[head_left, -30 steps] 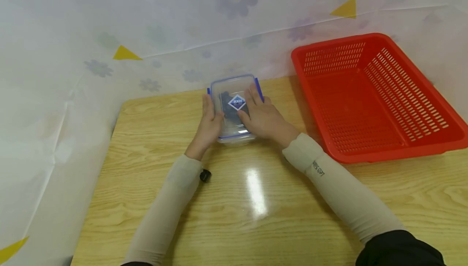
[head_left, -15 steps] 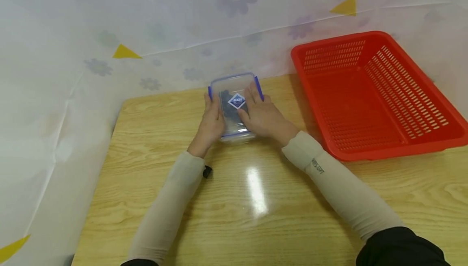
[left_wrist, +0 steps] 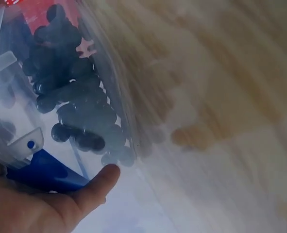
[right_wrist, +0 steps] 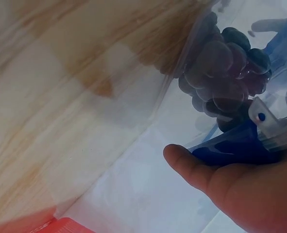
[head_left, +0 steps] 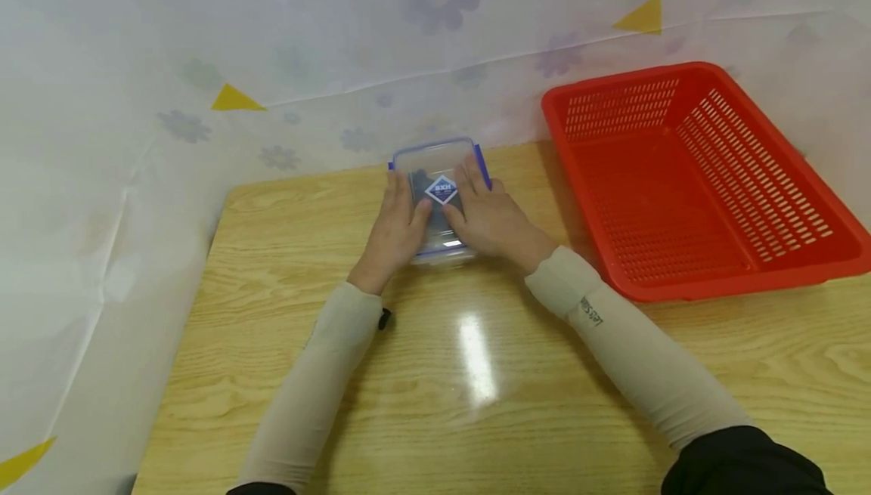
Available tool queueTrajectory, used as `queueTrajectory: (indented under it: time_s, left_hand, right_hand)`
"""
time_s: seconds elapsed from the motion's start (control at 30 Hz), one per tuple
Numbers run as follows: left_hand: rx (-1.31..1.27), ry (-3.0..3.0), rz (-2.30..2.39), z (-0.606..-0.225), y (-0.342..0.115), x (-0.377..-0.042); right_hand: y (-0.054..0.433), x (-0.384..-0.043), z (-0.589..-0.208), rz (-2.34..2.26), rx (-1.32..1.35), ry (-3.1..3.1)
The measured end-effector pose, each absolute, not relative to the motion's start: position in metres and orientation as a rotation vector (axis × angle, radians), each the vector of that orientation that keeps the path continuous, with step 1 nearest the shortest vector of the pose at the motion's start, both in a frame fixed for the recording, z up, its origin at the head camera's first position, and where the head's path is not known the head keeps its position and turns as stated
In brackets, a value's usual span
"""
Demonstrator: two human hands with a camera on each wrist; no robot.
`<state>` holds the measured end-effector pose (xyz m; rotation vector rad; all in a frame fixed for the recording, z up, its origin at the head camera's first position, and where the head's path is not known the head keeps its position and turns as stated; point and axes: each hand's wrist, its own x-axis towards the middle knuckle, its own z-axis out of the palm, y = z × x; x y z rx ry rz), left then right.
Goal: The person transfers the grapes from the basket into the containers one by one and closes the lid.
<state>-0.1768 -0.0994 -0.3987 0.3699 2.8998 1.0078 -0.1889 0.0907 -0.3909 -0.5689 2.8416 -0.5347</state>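
A clear plastic food box (head_left: 440, 159) with a blue seal and blue side latches stands at the back of the table, lid on. Through its wall dark grapes (left_wrist: 80, 97) show in both wrist views. My left hand (head_left: 391, 234) presses along the left side, thumb on the lid, fingers straight over the edge; the blue left latch (left_wrist: 48, 172) lies against them in the left wrist view. Over the right side my right hand (head_left: 493, 215) rests with straight, spread fingers, thumb on the lid near the diamond label. Against its fingers is the blue right latch (right_wrist: 230, 145).
To the right on the wooden table (head_left: 435, 419) stands a large red plastic basket (head_left: 670, 208) with slotted walls. Behind the box rises a flower-patterned white cover (head_left: 327, 34) with yellow triangles.
My left hand has shifted inward over the box's left side, its thumb now farther onto the lid. Less of the left latch shows. The right hand and the box have hardly moved.
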Motion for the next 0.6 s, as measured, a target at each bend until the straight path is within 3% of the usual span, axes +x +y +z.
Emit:
queueTrajectory:
  time_s: [0.6]
  left_hand:
    - [0.430,2.888,0.689,-0.3917,-0.0989,-0.1735]
  right_hand:
    - [0.0933,-0.1866,-0.3917,-0.557,-0.591,2.848]
